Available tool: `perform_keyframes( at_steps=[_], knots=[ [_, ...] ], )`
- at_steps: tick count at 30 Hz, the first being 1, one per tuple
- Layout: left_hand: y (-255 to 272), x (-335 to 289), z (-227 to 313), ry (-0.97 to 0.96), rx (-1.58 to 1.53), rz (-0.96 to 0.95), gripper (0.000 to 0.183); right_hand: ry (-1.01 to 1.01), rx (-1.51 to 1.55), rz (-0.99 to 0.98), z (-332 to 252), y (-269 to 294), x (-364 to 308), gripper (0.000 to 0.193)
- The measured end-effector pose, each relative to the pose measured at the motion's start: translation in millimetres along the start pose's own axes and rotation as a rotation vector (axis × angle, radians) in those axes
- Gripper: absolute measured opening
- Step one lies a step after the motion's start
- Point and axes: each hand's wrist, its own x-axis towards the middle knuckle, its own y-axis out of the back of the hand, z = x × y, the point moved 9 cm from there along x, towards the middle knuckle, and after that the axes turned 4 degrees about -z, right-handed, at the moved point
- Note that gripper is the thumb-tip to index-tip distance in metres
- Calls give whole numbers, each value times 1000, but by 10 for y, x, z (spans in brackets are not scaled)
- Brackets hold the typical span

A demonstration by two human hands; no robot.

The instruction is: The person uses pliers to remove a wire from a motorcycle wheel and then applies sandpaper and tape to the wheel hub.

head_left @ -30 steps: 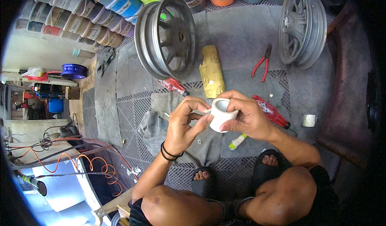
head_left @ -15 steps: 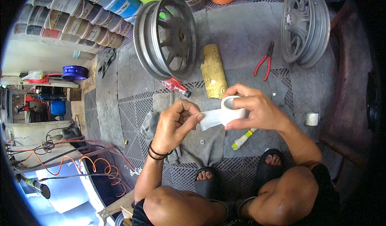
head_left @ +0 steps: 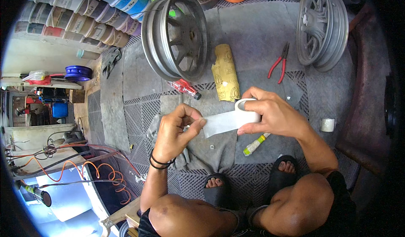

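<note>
A roll of white tape (head_left: 250,117) is gripped in my right hand (head_left: 272,115), thumb below and fingers over its top and in its core. From the roll a strip of tape (head_left: 220,124) stretches leftward. Its free end is pinched between thumb and forefinger of my left hand (head_left: 179,126), which wears dark bands at the wrist. Below the roll, on the floor, lies a knife-like tool with a yellow-green handle (head_left: 255,146). Just beyond the roll rests a rolled sheet of yellow-brown printed paper (head_left: 225,73).
Two grey wheel rims stand ahead, a left rim (head_left: 176,35) and a right rim (head_left: 322,28). Red-handled pliers (head_left: 279,63), a red packet (head_left: 184,88) and another white roll (head_left: 327,125) lie on the matted floor. Lidded buckets (head_left: 114,1) are stacked far left; an orange coiled hose (head_left: 90,168) hangs at left.
My left hand has moved left, pulling a longer strip of tape off the roll. My right hand with the roll has stayed nearly in place.
</note>
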Motion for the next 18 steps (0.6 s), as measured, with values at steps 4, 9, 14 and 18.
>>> perform_keyframes(
  at_steps=[4,9,14,18],
  knots=[
    [62,-21,22,11,55,-11,15,-18,-29,-31,-15,2,11,48],
    [128,-57,149,-61,143,12,16,6,-72,-5,-80,-20,36,48],
    [323,-103,116,-71,68,42,25,28,-133,63,-231,20,81,41],
    [644,-192,197,-216,33,302,41,79,-272,211,-369,119,107,36]
  ],
)
